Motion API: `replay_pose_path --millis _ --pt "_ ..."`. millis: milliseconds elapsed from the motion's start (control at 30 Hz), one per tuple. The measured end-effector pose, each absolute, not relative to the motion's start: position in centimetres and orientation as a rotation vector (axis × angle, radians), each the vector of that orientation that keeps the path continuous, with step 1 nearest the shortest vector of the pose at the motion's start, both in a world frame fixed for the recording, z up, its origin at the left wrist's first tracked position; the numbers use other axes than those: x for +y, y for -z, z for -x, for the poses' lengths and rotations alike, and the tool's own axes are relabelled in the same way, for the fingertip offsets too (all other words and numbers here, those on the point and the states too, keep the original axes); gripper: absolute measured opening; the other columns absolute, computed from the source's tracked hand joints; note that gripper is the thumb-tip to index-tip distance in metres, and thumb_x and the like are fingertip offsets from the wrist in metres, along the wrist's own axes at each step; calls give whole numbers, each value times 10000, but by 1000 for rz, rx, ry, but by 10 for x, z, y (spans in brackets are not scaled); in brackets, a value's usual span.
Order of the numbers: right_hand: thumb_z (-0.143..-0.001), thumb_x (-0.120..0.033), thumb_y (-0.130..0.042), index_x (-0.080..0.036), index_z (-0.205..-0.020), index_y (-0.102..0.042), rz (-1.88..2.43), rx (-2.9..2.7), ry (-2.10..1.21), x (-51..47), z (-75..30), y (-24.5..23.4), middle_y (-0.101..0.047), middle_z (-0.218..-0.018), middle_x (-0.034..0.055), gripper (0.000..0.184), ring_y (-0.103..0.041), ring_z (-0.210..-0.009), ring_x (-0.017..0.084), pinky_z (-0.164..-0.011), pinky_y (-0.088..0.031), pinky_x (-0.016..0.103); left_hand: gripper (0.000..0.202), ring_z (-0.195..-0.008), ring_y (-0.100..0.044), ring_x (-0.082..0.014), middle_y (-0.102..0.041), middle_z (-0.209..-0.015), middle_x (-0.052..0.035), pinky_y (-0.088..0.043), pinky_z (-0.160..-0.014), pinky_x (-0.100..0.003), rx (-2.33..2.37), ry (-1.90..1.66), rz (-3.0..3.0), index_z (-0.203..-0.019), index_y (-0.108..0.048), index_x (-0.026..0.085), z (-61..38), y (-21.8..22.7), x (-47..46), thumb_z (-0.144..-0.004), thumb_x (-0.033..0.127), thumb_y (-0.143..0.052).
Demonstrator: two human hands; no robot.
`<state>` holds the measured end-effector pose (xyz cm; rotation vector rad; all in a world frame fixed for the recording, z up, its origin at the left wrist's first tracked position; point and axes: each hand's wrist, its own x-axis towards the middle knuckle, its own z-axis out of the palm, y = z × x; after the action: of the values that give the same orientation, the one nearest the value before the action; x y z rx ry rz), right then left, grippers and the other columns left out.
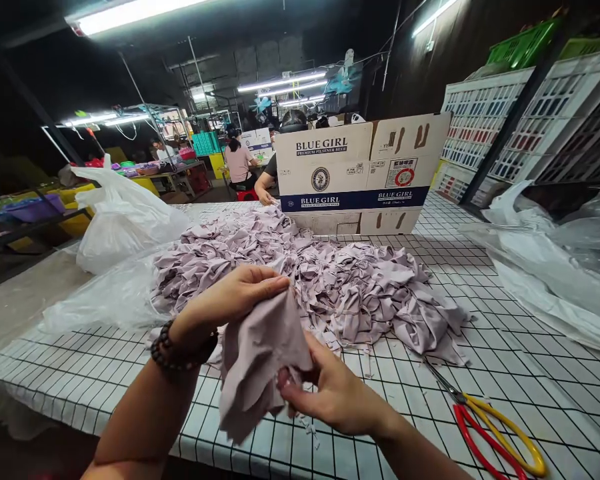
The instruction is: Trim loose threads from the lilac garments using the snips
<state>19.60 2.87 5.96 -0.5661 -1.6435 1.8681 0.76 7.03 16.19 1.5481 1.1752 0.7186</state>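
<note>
Head view: the left hand pinches the upper corner of a mauve cloth piece between thumb and fingers; a dark beaded bracelet circles that wrist. The right hand grips the lower right edge of the same piece, thumb toward the camera. The piece hangs creased between both hands, above the near edge of a table covered in white with a black grid.

Directly beyond the hands lies a broad, loose pile of similar mauve cloth. Small scraps lie on the table below the right hand. Scissors with one red and one yellow handle rest at the right, blade tips near the pile's edge. A printed carton stands behind the pile; at its left side a co-worker's hand shows. Translucent plastic bags lie left of the pile.
</note>
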Motion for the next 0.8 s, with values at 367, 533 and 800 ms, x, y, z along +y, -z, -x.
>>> replay_pose_path --millis 367,533,800 --pt "-672 -246 -788 -127 -962 -645 993 -740 -2120 11 -254 5 -699 -842 40 344 -608 -607 78 -643 -498 232 316 -619 -555 -153 -622 -645 -52 -401 -578 -236 1404 -435 -1931 -711 -674 126 -72 -45 130 -839 405 -600" --pt "-747 -282 -750 -136 -998 -678 885 -681 -2115 3 -258 11 -708 -885 57 299 -630 -628 86 -661 -477 230 734 -421 -496 -126 -538 -493 -28 -369 -459 -231 1109 -114 -1532 -609 -637 144 -70 -20 50 -881 689 -227" --pt "-805 -581 -598 -155 -903 -609 1007 -1110 -2021 -6 -229 17 -623 -667 -6 438 -615 -527 122 -522 -424 224 512 -580 -411 -98 -475 -643 18 -292 -523 -206 996 -823 -1032 -713 -646 140 -83 18 -9 -784 640 -566"
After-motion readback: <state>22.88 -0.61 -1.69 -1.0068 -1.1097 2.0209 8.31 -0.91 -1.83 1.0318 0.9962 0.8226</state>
